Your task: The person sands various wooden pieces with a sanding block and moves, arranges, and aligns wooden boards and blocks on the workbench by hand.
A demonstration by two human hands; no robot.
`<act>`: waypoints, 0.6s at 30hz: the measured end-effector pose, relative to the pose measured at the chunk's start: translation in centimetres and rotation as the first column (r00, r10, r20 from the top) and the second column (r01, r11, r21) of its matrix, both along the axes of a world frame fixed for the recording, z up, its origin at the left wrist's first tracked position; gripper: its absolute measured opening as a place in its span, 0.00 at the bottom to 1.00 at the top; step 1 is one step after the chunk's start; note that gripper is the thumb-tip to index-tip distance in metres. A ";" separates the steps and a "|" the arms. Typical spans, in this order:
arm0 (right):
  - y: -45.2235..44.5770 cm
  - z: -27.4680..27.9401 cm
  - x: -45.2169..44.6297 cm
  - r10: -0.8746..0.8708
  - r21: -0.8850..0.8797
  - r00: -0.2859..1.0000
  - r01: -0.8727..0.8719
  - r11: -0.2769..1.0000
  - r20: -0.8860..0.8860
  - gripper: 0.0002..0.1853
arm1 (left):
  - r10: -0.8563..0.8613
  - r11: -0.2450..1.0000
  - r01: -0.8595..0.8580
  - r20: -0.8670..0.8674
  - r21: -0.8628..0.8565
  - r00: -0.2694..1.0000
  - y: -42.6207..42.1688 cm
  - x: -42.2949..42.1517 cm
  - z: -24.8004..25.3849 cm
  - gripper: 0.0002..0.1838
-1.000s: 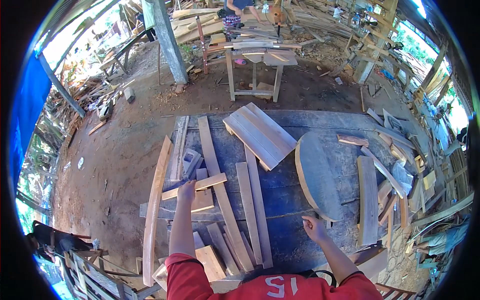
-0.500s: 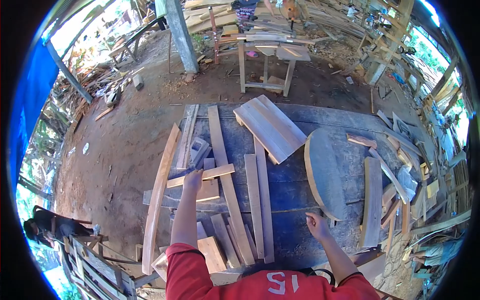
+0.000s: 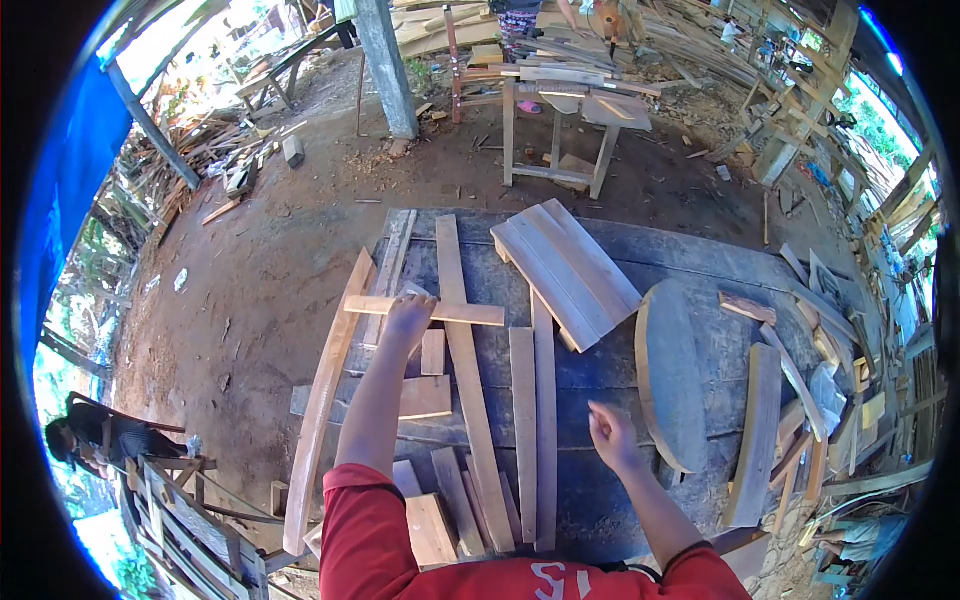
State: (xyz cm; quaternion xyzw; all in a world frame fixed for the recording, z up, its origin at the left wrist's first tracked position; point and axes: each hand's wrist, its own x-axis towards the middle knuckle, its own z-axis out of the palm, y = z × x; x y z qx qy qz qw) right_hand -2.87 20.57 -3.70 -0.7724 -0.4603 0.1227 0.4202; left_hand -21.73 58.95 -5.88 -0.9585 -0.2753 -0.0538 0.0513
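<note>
My left hand (image 3: 410,314) is wrapped round a short wooden strip (image 3: 470,313), which lies crosswise over the long planks on the dark worktable (image 3: 590,408). One end of the strip reaches over the long curved plank (image 3: 328,400) at the left. My right hand (image 3: 611,432) is over the table, left of the half-round board (image 3: 672,375), with its fingers curled; whether anything is in them is too small to tell. Ahead of my hands sits a slatted wooden panel (image 3: 567,270). Two narrow planks (image 3: 523,430) lie between my hands.
Short wood pieces (image 3: 430,530) lie near my body. A thick plank (image 3: 754,436) and scraps are at the right, with a plastic bag (image 3: 824,385). Beyond stand a small wood-laden table (image 3: 555,180), a post (image 3: 385,75) and a person (image 3: 520,20). Another person (image 3: 105,435) is at far left.
My left hand has moved forward with the short strip, which has turned from slanted to nearly crosswise. My right hand has shifted slightly left. The view has shifted too.
</note>
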 end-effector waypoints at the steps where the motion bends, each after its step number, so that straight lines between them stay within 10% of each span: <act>1: 3.0 0.4 0.7 0.002 0.058 0.997 -0.007 0.998 0.077 0.14 | 0.002 1.000 -0.002 -0.007 -0.010 1.000 1.1 1.0 0.2 0.13; 4: 12.1 -0.8 4.3 -0.087 0.212 0.947 0.020 0.977 0.310 0.20 | 0.079 0.993 -0.091 -0.149 -0.075 0.986 4.2 3.9 1.9 0.18; 9: 22.4 -2.1 10.5 -0.148 -0.104 0.806 0.251 0.962 0.573 0.28 | 0.116 0.993 -0.119 -0.132 -0.015 0.984 10.2 7.0 0.5 0.21; 18: 23.3 -3.8 11.9 -0.028 -0.319 0.845 0.232 0.919 0.534 0.30 | 0.204 0.977 -0.211 -0.150 -0.027 0.967 19.0 12.0 -2.8 0.18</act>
